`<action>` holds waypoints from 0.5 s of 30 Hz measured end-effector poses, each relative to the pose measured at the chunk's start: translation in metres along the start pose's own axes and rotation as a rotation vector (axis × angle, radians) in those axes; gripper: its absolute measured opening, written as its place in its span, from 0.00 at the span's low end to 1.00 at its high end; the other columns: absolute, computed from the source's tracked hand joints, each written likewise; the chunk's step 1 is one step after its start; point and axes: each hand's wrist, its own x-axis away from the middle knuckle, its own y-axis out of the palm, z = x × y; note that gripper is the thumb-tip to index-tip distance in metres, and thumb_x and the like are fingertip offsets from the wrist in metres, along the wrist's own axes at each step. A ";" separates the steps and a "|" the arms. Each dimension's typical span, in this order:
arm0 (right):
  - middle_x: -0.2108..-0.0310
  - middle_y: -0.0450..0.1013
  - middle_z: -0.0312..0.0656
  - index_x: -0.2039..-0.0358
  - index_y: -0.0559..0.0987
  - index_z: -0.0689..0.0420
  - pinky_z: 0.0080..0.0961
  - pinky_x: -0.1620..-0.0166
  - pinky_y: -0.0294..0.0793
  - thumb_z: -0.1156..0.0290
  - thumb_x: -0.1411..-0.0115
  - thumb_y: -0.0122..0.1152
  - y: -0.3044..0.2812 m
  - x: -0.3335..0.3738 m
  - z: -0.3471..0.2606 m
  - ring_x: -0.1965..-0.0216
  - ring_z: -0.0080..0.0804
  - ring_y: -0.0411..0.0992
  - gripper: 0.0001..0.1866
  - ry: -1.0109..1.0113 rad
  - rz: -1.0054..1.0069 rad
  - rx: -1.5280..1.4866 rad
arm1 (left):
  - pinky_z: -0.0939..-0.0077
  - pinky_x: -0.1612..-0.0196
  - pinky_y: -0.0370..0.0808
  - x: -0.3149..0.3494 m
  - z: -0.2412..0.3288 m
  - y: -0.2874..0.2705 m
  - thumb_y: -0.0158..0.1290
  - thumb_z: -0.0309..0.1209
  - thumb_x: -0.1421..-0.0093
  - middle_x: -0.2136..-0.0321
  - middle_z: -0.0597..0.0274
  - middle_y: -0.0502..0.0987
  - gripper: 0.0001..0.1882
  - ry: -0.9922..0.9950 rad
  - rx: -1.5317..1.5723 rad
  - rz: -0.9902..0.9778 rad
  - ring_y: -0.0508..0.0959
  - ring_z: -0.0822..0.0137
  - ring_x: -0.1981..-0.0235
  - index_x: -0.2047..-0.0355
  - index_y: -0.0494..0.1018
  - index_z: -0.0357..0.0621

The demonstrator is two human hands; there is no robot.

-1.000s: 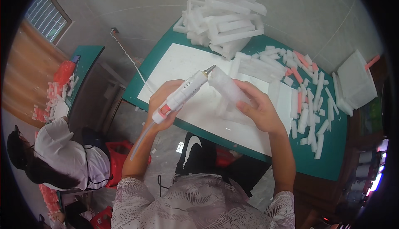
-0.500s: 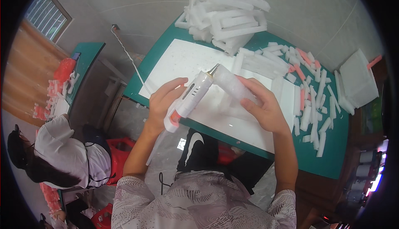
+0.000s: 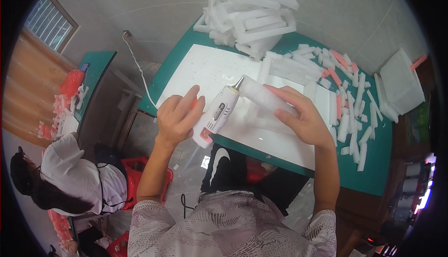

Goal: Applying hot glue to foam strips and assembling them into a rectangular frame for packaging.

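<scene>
My left hand (image 3: pixel 179 119) grips a white hot glue gun (image 3: pixel 218 112) with orange parts, its fingers bent around the trigger side. A clear glue stick (image 3: pixel 190 157) sticks out of the gun's rear. The metal nozzle (image 3: pixel 239 82) meets the near end of a thick white foam strip (image 3: pixel 265 99); whether glue is coming out is too small to tell. My right hand (image 3: pixel 305 119) pinches that strip at its other end, thumb on the near side and fingers on the far side. Beneath it, a foam frame (image 3: pixel 267 68) lies on the white board (image 3: pixel 191 77).
A tall pile of white foam frames (image 3: pixel 254 19) stands at the table's back. Loose white and pink foam pieces (image 3: pixel 347 103) cover the right of the green table (image 3: pixel 368 182). A white cord (image 3: pixel 142 75) runs from the wall. At left a person (image 3: pixel 74 177) sits on a red stool (image 3: pixel 135 182).
The glue gun has rolled in my left hand and its rear has swung right, showing more of its side. My left hand has shifted slightly left. The foam strip stays at the nozzle.
</scene>
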 end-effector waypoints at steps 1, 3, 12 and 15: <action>0.54 0.69 0.45 0.43 0.70 0.61 0.27 0.46 0.62 0.73 0.41 0.55 -0.001 0.000 -0.001 0.52 0.33 0.66 0.24 0.003 0.006 -0.002 | 0.76 0.77 0.67 0.000 -0.001 -0.001 0.58 0.28 0.61 0.57 0.51 0.77 0.18 0.005 0.004 -0.002 0.71 0.66 0.78 0.65 0.77 0.39; 0.54 0.70 0.46 0.44 0.70 0.62 0.28 0.46 0.63 0.72 0.41 0.55 -0.006 0.000 -0.005 0.52 0.34 0.66 0.24 -0.031 -0.032 0.076 | 0.75 0.76 0.68 -0.001 -0.001 -0.003 0.59 0.27 0.60 0.56 0.51 0.77 0.17 0.021 0.003 -0.009 0.71 0.65 0.77 0.66 0.77 0.39; 0.48 0.70 0.46 0.44 0.70 0.65 0.25 0.44 0.64 0.71 0.39 0.54 -0.011 0.012 -0.001 0.49 0.30 0.68 0.22 0.192 -0.117 -0.387 | 0.73 0.74 0.70 0.007 0.006 0.005 0.59 0.28 0.61 0.55 0.47 0.75 0.20 -0.105 0.152 0.081 0.73 0.62 0.75 0.63 0.77 0.38; 0.50 0.71 0.45 0.44 0.70 0.65 0.23 0.47 0.67 0.69 0.37 0.53 -0.011 0.013 0.004 0.52 0.28 0.69 0.22 0.168 -0.144 -0.409 | 0.73 0.73 0.70 0.005 0.010 0.007 0.59 0.28 0.61 0.54 0.47 0.75 0.20 -0.064 0.159 0.050 0.74 0.61 0.73 0.63 0.77 0.38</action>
